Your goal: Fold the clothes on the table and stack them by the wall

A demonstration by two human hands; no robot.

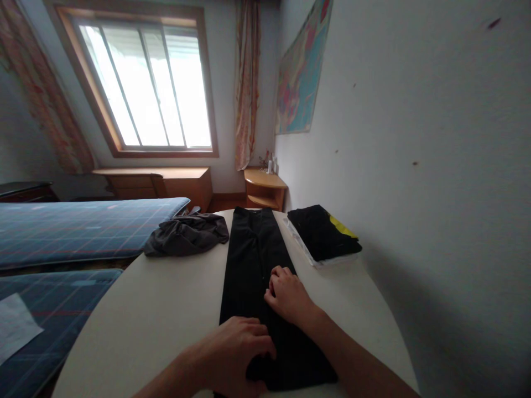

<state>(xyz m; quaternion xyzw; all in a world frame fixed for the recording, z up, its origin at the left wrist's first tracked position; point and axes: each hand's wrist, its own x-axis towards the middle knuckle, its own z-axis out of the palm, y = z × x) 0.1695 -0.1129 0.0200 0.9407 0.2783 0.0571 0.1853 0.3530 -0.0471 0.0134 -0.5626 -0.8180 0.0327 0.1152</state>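
Note:
A pair of black trousers (244,271) lies lengthwise on a pale round-ended table (174,309), its waistband at the far edge and its legs one over the other towards me. Over the near end of the legs is my left hand (232,351), thumb and bent fingers apart around a gap above the cloth. Farther up, my right hand (288,293) rests on the right side of the trousers with loosely bent fingers. No fold of cloth shows gripped in either hand.
A crumpled dark grey garment (188,235) lies at the table's far left. Folded black clothing (321,232) with a yellow patch sits on a white package at the right, near the wall (435,193). Plaid mattresses (83,229) are on the left, a corner shelf (265,178) beyond.

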